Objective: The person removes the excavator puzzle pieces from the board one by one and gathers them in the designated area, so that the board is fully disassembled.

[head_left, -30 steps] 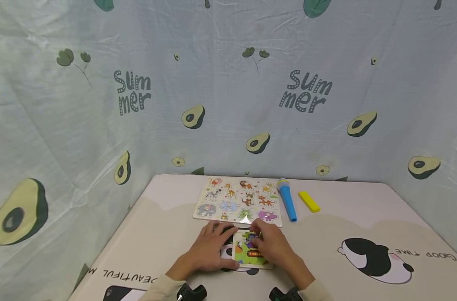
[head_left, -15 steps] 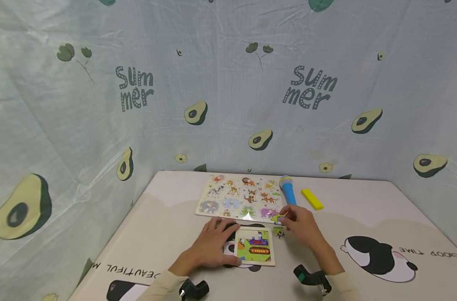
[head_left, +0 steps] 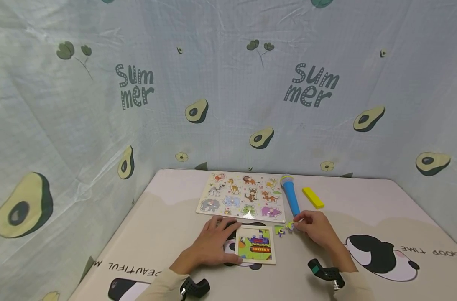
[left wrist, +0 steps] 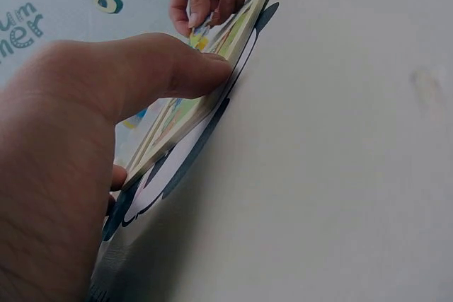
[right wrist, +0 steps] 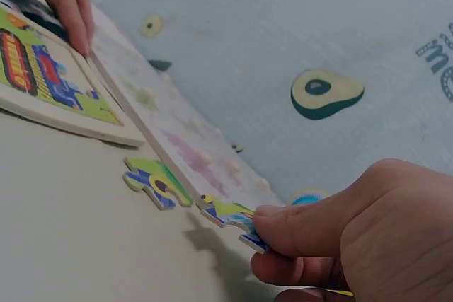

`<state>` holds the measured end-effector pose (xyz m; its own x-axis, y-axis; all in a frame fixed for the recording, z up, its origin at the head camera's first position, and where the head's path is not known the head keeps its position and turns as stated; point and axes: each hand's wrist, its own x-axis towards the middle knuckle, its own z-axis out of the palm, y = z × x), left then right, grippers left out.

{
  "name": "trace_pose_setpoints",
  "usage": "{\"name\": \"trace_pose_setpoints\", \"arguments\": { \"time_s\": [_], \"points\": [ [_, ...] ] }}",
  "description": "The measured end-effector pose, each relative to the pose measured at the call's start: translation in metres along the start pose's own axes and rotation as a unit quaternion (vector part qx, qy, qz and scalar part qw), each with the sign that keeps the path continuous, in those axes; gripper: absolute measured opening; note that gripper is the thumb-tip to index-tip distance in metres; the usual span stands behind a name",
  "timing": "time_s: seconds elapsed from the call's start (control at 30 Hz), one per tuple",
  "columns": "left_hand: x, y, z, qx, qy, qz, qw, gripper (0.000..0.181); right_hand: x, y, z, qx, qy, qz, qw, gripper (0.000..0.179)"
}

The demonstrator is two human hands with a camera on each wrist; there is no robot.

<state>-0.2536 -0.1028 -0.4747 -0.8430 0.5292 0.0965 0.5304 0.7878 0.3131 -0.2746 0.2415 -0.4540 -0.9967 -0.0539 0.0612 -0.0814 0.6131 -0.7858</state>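
One pinched, one lying loose

Two jigsaw pieces are outside their tray by my count. One, a flat green, yellow and blue piece (right wrist: 230, 211), is pinched between the thumb and fingers of my right hand (head_left: 315, 228), raised, its shadow falling on the pale pinkish-white tabletop (head_left: 288, 280). The other, a flat green and blue piece with a yellow-ringed dark spot (right wrist: 159, 182), lies just beside it, nearer to one small, square, pale-rimmed puzzle tray (right wrist: 78, 126). That tray is in front of me, showing a vehicle on orange tracks and a pale patch towards its far edge; I cannot count the pieces inside. My left hand (head_left: 213, 244) spans its left side, fingers spread wide, thumb at the near rim, covering part of it.

Beyond is one large white board of animal pictures (head_left: 241, 193). To its right lie one blue toy microphone (head_left: 291, 198) and one yellow oblong block (head_left: 312, 197). I cannot tell whether my right fingers touch the microphone's near end.

Two black devices (head_left: 194, 288) sit at my wrists. On the pale grey-blue printed sheet (head_left: 228, 83) behind, "summer" appears twice among six large avocado halves. The tabletop reads, upside down, "GOOD TIME" beside a black-and-white cartoon animal (head_left: 380, 257), and "BEAUTIFUL", then M, at the left.
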Motion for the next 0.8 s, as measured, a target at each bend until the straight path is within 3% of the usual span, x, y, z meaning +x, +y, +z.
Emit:
{"name": "trace_pose_setpoints", "arguments": {
  "time_s": [0.37, 0.8],
  "points": [
    [-0.0014, 0.0015, -0.0016, -0.003, 0.002, 0.0, 1.0, 0.097, -0.0011, 0.0055, 0.0035, -0.065, -0.003, 0.007, 0.9978, 0.006],
    [-0.0009, 0.0008, -0.0003, 0.003, 0.003, -0.001, 1.0, 0.097, -0.0016, 0.003, 0.006, -0.083, -0.003, 0.003, 0.9965, 0.008]
  ]
}}
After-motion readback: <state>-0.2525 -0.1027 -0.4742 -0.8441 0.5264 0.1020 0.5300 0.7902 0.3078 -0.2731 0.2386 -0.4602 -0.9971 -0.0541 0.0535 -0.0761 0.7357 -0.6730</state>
